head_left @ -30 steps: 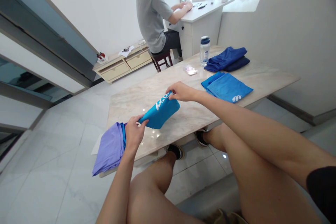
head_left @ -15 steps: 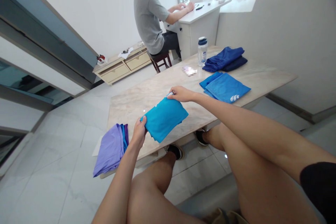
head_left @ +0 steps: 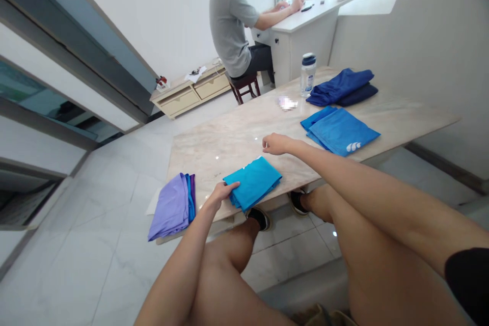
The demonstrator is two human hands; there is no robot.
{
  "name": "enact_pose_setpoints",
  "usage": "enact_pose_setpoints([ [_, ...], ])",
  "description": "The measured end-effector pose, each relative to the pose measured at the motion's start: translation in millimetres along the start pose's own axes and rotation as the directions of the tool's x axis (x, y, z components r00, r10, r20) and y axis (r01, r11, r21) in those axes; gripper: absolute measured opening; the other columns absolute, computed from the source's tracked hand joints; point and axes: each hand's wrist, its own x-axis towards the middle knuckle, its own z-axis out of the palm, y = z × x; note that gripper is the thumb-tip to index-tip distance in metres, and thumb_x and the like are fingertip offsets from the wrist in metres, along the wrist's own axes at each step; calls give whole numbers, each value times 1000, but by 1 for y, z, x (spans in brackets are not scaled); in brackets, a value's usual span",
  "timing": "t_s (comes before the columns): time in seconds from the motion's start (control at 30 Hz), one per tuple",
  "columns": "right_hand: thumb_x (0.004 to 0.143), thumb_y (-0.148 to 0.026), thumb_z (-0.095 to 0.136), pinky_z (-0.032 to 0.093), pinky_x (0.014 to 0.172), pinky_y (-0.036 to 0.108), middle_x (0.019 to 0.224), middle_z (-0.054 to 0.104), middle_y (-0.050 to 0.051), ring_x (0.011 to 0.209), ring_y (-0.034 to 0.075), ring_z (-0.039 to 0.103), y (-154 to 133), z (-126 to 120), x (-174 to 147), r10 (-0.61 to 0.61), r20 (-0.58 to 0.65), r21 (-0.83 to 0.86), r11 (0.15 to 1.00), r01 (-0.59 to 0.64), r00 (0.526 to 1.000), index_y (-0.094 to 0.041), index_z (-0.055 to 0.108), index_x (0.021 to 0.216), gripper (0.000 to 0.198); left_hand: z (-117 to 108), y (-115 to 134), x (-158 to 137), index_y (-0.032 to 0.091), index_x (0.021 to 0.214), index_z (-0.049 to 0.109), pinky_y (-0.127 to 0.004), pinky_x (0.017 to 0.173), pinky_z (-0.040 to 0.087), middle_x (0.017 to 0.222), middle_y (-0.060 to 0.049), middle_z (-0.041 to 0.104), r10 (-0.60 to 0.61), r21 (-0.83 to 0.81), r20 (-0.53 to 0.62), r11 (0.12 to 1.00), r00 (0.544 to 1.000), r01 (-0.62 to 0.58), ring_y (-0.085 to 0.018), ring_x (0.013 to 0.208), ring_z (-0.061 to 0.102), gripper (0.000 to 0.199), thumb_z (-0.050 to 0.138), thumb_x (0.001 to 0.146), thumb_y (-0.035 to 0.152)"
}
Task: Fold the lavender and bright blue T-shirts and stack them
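Observation:
A folded turquoise cloth [head_left: 254, 182] lies at the table's front edge, part of its near corner over the edge. My left hand [head_left: 221, 193] grips its left end, thumb on top and the other fingers hidden beneath. My right hand [head_left: 275, 143] hovers just beyond the cloth, holding nothing, its fingers loosely bent with a gap at the thumb. To the left, a lilac folded cloth [head_left: 170, 206] lies beside blue and purple folded ones. Right of my right hand is a folded blue cloth [head_left: 344, 130] with a white print.
The marble-topped table [head_left: 198, 147] also carries a water bottle [head_left: 307, 79], a blurred small item [head_left: 287, 103] and a crumpled dark blue cloth [head_left: 342, 86]. Beyond it, a person [head_left: 231, 25] in a grey shirt sits at a white desk [head_left: 305, 25]. A low cabinet [head_left: 187, 97] stands behind.
The turquoise cloth has come down from the air onto the table. My right hand has let go of its far edge and moved off, while my left hand keeps its hold. The view has shifted.

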Motion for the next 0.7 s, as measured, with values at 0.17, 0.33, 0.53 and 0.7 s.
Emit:
enact_pose_setpoints([
  [0.17, 106, -28, 66, 54, 100, 31, 127, 82, 18, 119, 30, 76, -21, -10, -12, -84, -38, -26, 996, 83, 996, -13, 81, 126, 29, -10, 30, -35, 17, 106, 80, -42, 94, 63, 114, -15, 85, 140, -82, -152, 985, 978, -154, -36, 114, 76, 35, 91, 78, 34],
  [0.33, 110, -29, 57, 54, 93, 33, 128, 81, 18, 114, 30, 77, -40, -6, -18, -175, -69, -61, 983, 171, 982, -14, 80, 126, 32, -70, 24, -111, 16, 118, 77, -39, 97, 63, 121, -15, 83, 178, -151, -410, 954, 895, -259, -34, 120, 75, 39, 85, 85, 34],
  [0.53, 110, -29, 56, 55, 90, 35, 124, 82, 17, 113, 31, 77, -51, 5, -22, -275, -16, -107, 956, 272, 961, -17, 81, 122, 30, -150, -33, -228, 17, 103, 75, -28, 55, 54, 80, -6, 79, -94, -385, -585, 906, 806, -174, -23, 70, 73, 40, 90, 75, 40],
  [0.7, 108, -28, 58, 56, 89, 37, 120, 83, 17, 109, 31, 78, -40, 13, -14, -296, -1, -89, 951, 295, 955, -20, 82, 116, 26, -181, -50, -254, 17, 82, 68, -24, 49, 45, 63, -1, 68, -100, -442, -644, 858, 758, -263, -14, 55, 60, 22, 85, 75, 28],
])
